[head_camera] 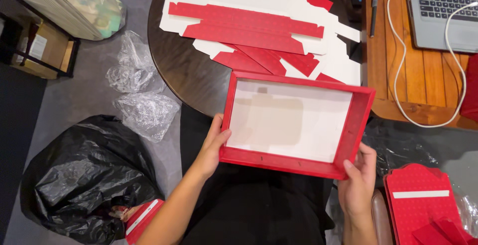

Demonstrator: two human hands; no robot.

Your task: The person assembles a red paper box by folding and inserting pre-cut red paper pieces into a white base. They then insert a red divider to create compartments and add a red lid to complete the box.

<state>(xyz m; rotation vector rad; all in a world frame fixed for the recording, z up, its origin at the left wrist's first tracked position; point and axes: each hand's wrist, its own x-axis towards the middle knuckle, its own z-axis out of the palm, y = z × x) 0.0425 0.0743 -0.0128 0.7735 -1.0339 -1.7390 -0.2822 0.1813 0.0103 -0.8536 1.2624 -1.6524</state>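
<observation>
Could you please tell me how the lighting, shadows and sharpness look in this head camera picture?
Head view: warm indoor light, sharp overall; a soft rectangular shadow lies on the white floor of the red box tray, held by the left hand and right hand; glare glints on the clear plastic wrap and black bag; the left floor edge falls dark.

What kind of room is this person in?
Probably a home or small workroom used for folding boxes: flat red-and-white box cutouts on a round table, a laptop on a wooden desk, black rubbish bag.
</observation>
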